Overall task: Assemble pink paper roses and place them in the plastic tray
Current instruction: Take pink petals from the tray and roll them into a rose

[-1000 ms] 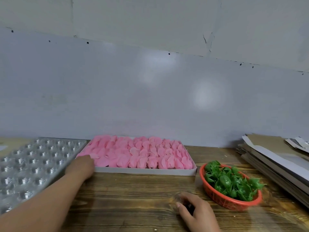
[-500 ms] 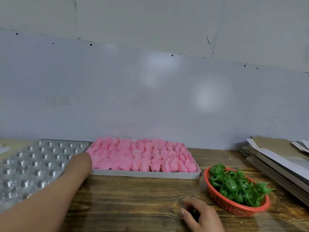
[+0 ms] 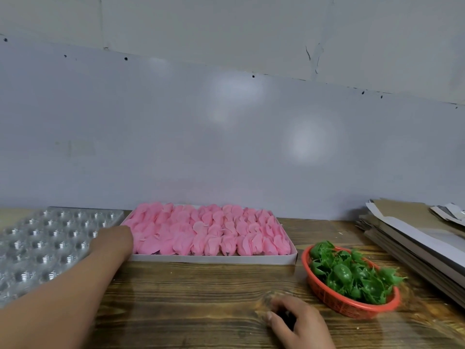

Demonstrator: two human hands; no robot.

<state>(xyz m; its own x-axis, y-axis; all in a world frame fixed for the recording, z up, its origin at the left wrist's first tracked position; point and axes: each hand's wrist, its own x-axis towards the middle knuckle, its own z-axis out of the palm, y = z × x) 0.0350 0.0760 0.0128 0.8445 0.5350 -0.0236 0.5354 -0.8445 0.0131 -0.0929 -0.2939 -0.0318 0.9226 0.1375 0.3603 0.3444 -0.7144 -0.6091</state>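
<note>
A white shallow box (image 3: 214,259) holds several rows of pink paper petals (image 3: 206,230). My left hand (image 3: 113,244) reaches over the box's left front corner and touches the petals there; its fingers are hidden behind the back of the hand. To the left lies the clear plastic tray (image 3: 50,238) with many round cups, none holding a rose. A red mesh basket (image 3: 352,302) at the right holds green plastic calyx pieces (image 3: 352,270). My right hand (image 3: 299,321) rests on the wooden table near the front, fingers loosely curled, with nothing visible in it.
A stack of cardboard and paper sheets (image 3: 417,238) lies at the far right. A grey wall (image 3: 226,134) stands right behind the box and the tray. Bare wooden table (image 3: 196,298) stretches between my two hands.
My left hand stays at the left end of the petal box and my right hand stays on the table. Only the view shifts slightly.
</note>
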